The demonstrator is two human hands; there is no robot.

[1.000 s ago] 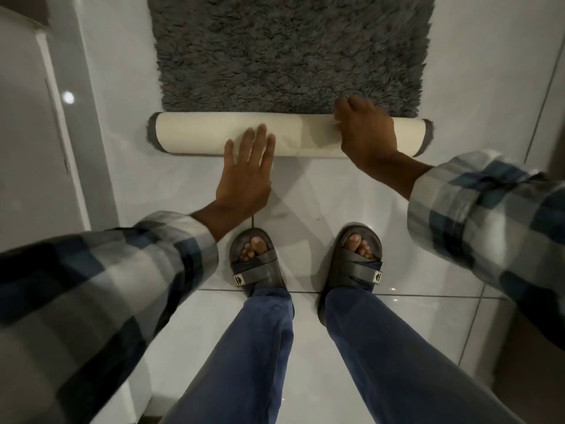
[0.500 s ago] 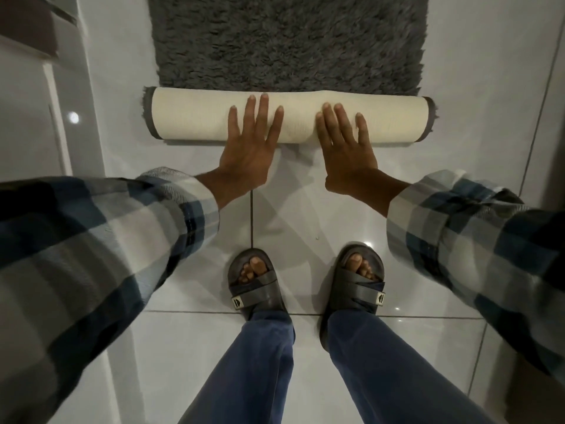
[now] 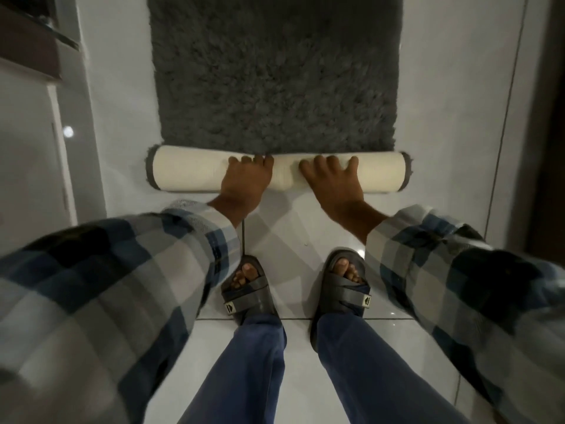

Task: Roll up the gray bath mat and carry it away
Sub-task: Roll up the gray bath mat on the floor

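The gray bath mat (image 3: 275,81) lies on the white tile floor (image 3: 305,228), its near end wound into a cream-backed roll (image 3: 189,171) whose long axis runs left to right, the flat shag stretching away from the person. Both hands press palm-down on the roll's middle: left hand (image 3: 246,182) and right hand (image 3: 331,182), fingers spread flat and curving over its top, apparently gripping nothing. Plaid sleeves (image 3: 137,270) reach forward above sandalled feet.
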